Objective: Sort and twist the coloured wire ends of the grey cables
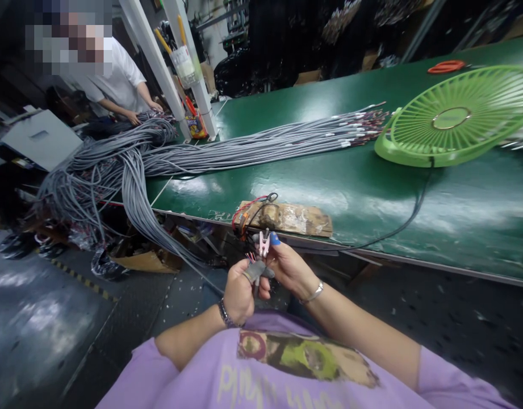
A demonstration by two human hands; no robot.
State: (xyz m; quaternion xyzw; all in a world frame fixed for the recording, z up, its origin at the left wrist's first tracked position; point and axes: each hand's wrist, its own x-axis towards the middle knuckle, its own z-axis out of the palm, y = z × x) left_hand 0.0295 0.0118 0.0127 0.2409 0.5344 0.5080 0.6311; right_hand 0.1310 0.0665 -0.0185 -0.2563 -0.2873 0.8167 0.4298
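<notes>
In front of my body, below the table's front edge, my left hand [239,292] is closed round the end of a grey cable. Thin coloured wires [251,257] fan out above its thumb, and grey covers wrap some of its fingertips. Close beside it, my right hand [289,270] pinches a small pale pink clip [263,243]; a blue cover sits on one fingertip. The hands nearly touch, and the cable inside the left fist is mostly hidden. Just beyond them, a worn wooden block [304,220] with red and black leads lies at the table edge.
Grey cables [244,149] stretch across the green table [227,199] and hang off its left side in a thick heap. A green fan [452,119] stands at right, its cord trailing forward. Orange-handled scissors [446,67] lie behind. A co-worker [120,74] handles cables at far left.
</notes>
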